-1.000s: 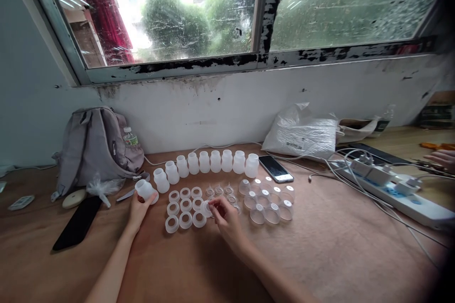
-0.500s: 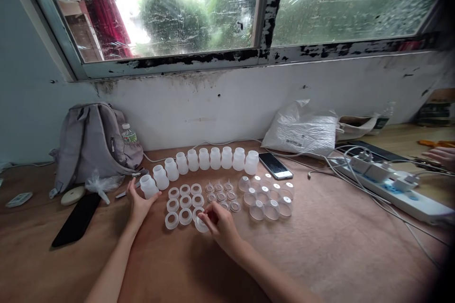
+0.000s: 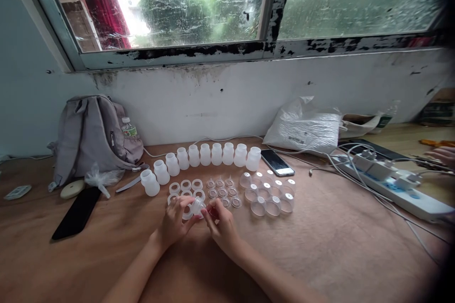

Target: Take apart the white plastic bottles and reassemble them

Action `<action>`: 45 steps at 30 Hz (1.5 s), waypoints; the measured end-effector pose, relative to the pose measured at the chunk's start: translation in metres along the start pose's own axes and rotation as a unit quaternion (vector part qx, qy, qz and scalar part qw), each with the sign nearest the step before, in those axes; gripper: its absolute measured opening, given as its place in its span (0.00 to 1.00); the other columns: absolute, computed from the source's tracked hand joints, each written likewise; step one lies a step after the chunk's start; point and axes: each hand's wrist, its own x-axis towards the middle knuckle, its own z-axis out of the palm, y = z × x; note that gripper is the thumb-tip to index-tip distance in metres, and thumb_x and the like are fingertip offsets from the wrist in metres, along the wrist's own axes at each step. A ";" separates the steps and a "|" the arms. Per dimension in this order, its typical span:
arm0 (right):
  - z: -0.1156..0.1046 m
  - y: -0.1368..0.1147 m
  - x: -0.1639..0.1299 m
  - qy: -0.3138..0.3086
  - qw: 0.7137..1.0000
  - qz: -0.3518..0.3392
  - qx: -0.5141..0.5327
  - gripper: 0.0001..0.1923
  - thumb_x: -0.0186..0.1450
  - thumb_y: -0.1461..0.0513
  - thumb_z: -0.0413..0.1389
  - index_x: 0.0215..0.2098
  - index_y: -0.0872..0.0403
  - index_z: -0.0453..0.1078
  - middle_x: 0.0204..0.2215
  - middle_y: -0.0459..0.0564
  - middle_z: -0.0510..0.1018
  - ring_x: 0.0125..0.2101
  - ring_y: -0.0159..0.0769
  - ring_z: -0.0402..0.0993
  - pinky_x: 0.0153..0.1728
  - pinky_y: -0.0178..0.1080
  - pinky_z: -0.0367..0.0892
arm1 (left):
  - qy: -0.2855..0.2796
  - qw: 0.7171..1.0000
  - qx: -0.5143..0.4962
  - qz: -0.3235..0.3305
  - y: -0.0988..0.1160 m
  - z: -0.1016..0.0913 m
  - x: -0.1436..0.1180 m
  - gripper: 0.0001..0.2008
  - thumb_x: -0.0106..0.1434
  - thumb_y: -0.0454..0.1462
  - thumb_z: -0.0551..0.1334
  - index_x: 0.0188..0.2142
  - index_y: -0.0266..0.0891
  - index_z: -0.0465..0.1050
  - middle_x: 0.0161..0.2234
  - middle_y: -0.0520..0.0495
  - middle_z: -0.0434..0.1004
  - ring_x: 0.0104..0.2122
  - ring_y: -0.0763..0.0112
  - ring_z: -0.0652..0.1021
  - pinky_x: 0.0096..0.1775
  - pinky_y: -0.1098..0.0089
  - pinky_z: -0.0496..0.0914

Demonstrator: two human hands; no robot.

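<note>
My left hand [image 3: 174, 224], having left the bottle [image 3: 150, 183], now joins my right hand [image 3: 221, 224], both grips closed on one ring [image 3: 196, 207].

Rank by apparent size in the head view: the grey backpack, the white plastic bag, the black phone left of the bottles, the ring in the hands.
1. grey backpack
2. white plastic bag, nearly as large, so close
3. black phone
4. ring, held between left hand and right hand
</note>
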 end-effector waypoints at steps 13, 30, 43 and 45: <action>0.000 -0.005 0.002 -0.062 0.997 0.030 0.029 0.08 0.60 0.62 0.49 0.38 0.53 0.63 0.30 0.49 0.70 0.25 0.30 0.66 0.24 0.32 0.64 | -0.038 0.998 -0.034 0.023 -0.001 0.000 -0.003 0.15 0.56 0.34 0.58 0.43 0.39 0.60 0.41 0.41 0.71 0.43 0.64 0.72 0.43 0.64 0.69; 0.009 0.010 0.002 -0.064 0.996 0.047 0.039 0.08 0.51 0.71 0.45 0.28 0.53 0.58 0.21 0.41 0.64 0.21 0.27 0.59 0.23 0.30 0.57 | -0.057 0.997 -0.049 0.004 0.009 0.003 0.001 0.14 0.54 0.34 0.58 0.42 0.40 0.63 0.35 0.44 0.72 0.34 0.68 0.74 0.35 0.70 0.70; 0.006 0.013 0.002 -0.054 0.997 -0.031 -0.055 0.10 0.49 0.71 0.45 0.26 0.53 0.58 0.22 0.43 0.63 0.22 0.29 0.58 0.24 0.31 0.55 | -0.073 0.997 -0.037 0.012 0.007 0.006 0.001 0.17 0.52 0.37 0.60 0.42 0.41 0.63 0.32 0.45 0.72 0.31 0.68 0.73 0.32 0.69 0.67; 0.006 0.013 0.002 -0.076 0.994 -0.051 -0.060 0.10 0.49 0.72 0.44 0.27 0.52 0.58 0.22 0.43 0.62 0.21 0.29 0.57 0.23 0.31 0.54 | -0.076 0.996 -0.029 0.026 0.008 0.004 0.001 0.17 0.51 0.38 0.60 0.41 0.40 0.64 0.31 0.45 0.71 0.29 0.68 0.72 0.31 0.70 0.67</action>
